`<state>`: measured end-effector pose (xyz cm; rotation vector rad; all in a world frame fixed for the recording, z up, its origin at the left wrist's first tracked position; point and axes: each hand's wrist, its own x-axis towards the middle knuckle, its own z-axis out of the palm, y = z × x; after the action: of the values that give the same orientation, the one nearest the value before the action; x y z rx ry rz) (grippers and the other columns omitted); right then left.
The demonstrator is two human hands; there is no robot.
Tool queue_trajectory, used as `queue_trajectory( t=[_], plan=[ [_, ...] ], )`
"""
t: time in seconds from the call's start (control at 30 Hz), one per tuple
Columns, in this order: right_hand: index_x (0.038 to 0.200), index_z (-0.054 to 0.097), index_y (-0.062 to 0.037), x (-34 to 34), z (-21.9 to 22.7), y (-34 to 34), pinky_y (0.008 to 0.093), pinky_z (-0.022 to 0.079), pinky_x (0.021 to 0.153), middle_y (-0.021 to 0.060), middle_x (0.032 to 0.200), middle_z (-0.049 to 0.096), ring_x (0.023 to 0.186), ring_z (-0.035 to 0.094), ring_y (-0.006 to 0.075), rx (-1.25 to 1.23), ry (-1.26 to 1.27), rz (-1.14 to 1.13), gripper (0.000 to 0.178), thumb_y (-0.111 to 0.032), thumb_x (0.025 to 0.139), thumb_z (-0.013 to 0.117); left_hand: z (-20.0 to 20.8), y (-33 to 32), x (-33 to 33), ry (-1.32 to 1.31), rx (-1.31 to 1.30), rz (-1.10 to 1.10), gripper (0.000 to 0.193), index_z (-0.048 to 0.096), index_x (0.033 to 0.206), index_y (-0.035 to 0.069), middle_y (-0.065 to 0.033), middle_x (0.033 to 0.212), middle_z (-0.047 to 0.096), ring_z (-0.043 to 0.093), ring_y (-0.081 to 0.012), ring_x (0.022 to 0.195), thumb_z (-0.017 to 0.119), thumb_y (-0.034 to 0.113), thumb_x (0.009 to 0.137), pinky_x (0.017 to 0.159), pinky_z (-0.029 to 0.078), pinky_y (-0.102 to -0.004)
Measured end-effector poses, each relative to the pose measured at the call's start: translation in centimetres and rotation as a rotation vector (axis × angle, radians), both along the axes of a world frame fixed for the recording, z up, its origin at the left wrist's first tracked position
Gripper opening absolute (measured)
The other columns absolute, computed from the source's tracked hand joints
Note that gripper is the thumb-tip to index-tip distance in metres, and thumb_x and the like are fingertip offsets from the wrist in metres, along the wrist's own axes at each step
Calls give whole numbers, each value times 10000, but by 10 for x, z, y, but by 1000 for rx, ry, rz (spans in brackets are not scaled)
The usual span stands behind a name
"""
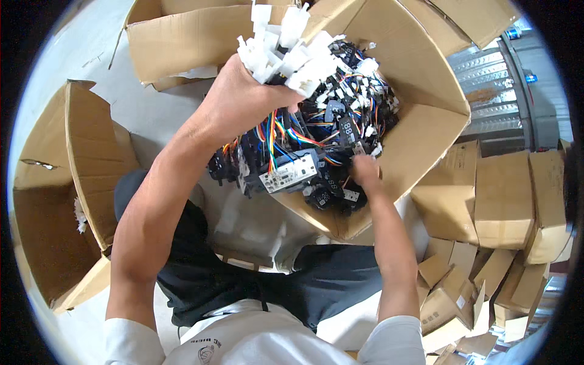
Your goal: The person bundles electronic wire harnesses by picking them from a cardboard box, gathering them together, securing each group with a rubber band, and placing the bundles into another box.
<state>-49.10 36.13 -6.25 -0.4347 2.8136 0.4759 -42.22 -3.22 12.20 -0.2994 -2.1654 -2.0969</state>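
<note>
My left hand is closed around a thick bundle of white plug connectors, raised over the near left side of a large cardboard box. Coloured wires hang below the fist, leading down to black display modules and a pale circuit board. Loose black modules, wires and small white connectors fill the box. Down among them is my right hand, its fingers curled beside a dark display module. What those fingers hold, if anything, is hidden.
An open cardboard box stands at the left, another behind. Stacked cartons and flattened cardboard crowd the right side. Beyond them at the far right is a metal roller track. My legs are near the box.
</note>
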Motion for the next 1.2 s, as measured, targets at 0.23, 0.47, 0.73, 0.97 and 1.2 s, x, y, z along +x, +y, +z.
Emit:
queue_trajectory(
  t=[0.23, 0.47, 0.73, 0.97, 1.2],
  plan=[
    [913, 737, -66, -6, -26, 10, 478, 540, 840, 185, 983, 704, 962, 673, 369, 70, -27, 24, 156, -152, 822, 643, -6, -7, -4, -4, 158, -19, 255, 627, 1050, 32, -2, 859, 642, 599, -86, 693, 739, 67, 824, 653, 478, -253],
    [917, 719, -23, 7, 24, -22, 471, 529, 764, 218, 893, 695, 859, 670, 383, -247, -166, 23, 220, -218, 830, 667, 1, -14, -7, 18, 85, 44, 192, 628, 979, 39, 8, 752, 639, 586, -80, 685, 732, 75, 821, 664, 451, -252],
    [860, 706, 42, 10, 83, -14, 287, 545, 554, 86, 695, 678, 658, 693, 172, -1029, -422, -427, 238, -193, 885, 684, 11, -18, -3, 31, 188, 109, 132, 676, 882, 6, -26, 718, 671, 600, -96, 692, 704, 95, 788, 668, 472, -271],
    [1030, 654, 49, 38, 194, -17, 271, 592, 592, 121, 922, 706, 780, 719, 211, -1280, -56, -498, 319, -255, 932, 658, 9, -23, -11, -16, 260, 163, 108, 639, 883, 31, -37, 723, 643, 614, -118, 671, 707, 94, 830, 622, 486, -266],
    [1123, 638, 62, 32, 172, -22, 225, 551, 557, 89, 847, 696, 651, 665, 121, -1156, 55, -407, 308, -195, 953, 651, 6, -11, -7, 2, 245, 111, 102, 635, 906, 30, -39, 738, 641, 613, -127, 689, 694, 72, 834, 642, 474, -271]
  ],
)
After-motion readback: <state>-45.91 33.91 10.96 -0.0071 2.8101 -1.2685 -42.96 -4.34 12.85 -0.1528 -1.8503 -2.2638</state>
